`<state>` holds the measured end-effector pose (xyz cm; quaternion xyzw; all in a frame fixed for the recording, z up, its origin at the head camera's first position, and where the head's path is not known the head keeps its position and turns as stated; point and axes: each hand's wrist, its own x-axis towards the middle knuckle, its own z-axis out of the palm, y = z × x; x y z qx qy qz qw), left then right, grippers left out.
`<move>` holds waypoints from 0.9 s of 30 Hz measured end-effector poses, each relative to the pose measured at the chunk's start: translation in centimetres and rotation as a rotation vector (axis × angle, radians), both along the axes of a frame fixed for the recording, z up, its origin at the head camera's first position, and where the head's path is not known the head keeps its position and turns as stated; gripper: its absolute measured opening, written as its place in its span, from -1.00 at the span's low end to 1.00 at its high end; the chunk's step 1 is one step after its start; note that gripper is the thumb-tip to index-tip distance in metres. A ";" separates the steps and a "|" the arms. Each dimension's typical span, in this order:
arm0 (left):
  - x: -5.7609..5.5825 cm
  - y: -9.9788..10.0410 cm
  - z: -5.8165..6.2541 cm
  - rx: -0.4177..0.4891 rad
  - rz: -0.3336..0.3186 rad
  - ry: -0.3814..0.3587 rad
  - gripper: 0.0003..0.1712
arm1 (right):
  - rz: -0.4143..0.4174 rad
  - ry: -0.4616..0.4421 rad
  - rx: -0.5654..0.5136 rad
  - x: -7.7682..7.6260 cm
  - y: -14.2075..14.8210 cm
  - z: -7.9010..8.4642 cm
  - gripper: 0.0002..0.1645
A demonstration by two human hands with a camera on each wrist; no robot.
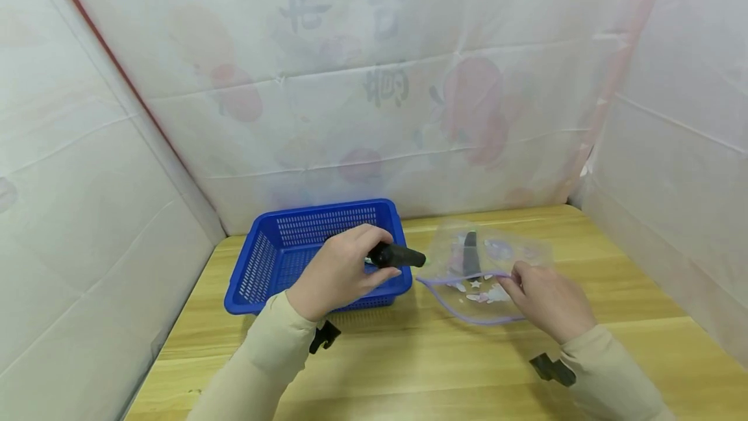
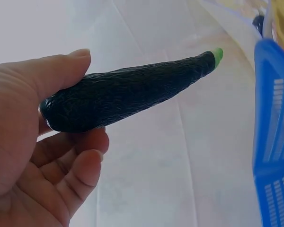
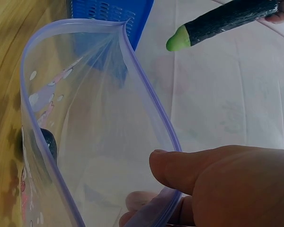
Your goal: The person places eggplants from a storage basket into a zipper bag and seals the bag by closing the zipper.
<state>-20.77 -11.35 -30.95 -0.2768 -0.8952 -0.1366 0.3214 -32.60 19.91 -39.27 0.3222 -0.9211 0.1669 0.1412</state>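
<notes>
My left hand grips the thick end of a dark cucumber, thumb on one side and fingers on the other. Its light green tip points toward the bag, above the blue basket's right side. With thumb and fingers my right hand pinches the purple-edged rim of a clear zip bag. The bag's mouth gapes open toward the left hand. Inside the bag lies another dark cucumber. In the right wrist view, the held cucumber is beyond the bag's mouth, apart from it.
The basket stands on the wooden table, left of the bag. White printed cloth hangs behind the table, with more white cloth walls at the left and right. Pale prints and stars decorate the bag.
</notes>
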 end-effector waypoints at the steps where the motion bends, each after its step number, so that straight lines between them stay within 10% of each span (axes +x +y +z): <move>1: 0.1 0.2 -0.1 0.003 -0.009 -0.001 -0.58 | -0.001 0.000 0.001 0.0 0.0 0.0 -0.60; 27: -1.0 5.0 -5.4 0.014 -0.088 -0.109 -0.70 | -0.014 -0.009 0.015 0.0 -0.2 0.1 -0.69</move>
